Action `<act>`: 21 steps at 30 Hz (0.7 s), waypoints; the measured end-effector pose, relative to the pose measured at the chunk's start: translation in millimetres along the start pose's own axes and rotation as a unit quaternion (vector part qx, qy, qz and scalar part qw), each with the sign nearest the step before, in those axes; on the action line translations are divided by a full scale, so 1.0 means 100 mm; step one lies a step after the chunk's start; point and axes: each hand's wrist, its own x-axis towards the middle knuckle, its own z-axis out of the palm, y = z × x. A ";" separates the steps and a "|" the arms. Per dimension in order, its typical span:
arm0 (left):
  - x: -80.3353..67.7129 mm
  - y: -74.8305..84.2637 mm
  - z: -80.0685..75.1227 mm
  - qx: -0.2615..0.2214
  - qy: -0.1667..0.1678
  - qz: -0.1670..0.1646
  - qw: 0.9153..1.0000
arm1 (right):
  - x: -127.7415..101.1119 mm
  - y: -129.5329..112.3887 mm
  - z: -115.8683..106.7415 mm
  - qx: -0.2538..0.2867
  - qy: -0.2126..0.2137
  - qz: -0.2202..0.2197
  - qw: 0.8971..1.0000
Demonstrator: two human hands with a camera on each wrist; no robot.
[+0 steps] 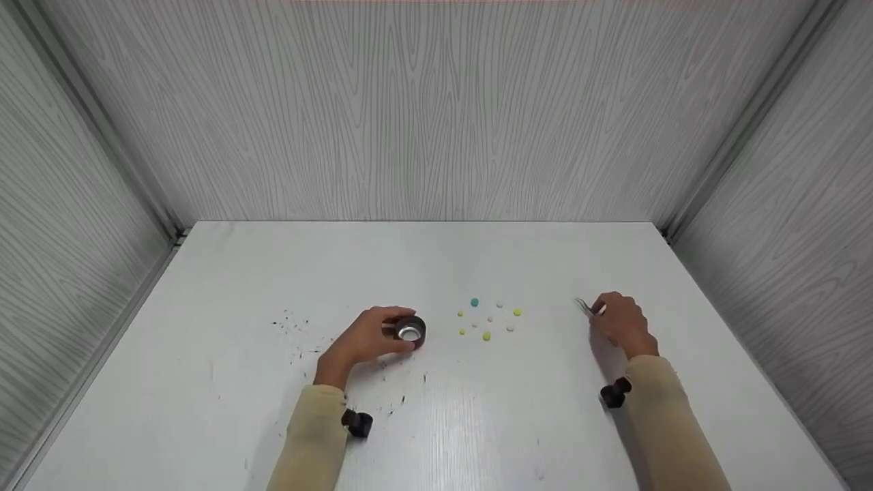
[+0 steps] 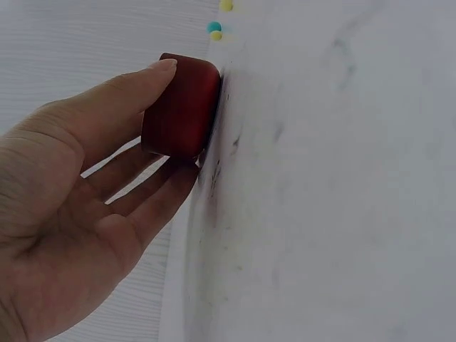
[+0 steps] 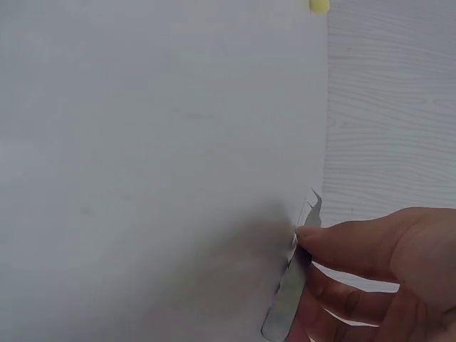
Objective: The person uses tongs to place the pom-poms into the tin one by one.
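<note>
Left hand (image 1: 365, 339) grips small round cup (image 1: 410, 329) on table (image 1: 204, 382). Right hand (image 1: 619, 322) pinches tweezers (image 1: 584, 306). Coloured beads (image 1: 487, 318) at 3 o'clock of cup.

You face a white surface (image 1: 477, 423) closed in by three pale grey wood-grain walls: a far wall (image 1: 423, 109), a left wall (image 1: 61, 225) and a right wall (image 1: 791, 204). Small dark specks (image 1: 300, 334) mark the surface's near left. The light is soft and even.

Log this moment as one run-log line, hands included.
left hand: grips small round cup on table | right hand: pinches tweezers | beads: scattered between hands, untouched
</note>
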 end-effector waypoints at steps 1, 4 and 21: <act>0.00 0.00 0.00 -0.001 -0.001 0.002 1.000 | 0.01 0.01 0.01 0.003 0.003 -0.003 1.000; 0.00 0.01 0.00 -0.001 -0.002 0.003 1.000 | 0.01 -0.01 0.01 0.003 0.010 -0.009 1.000; 0.01 -0.01 0.00 0.023 -0.005 0.006 1.000 | 0.01 -0.45 0.08 0.095 0.032 -0.097 0.990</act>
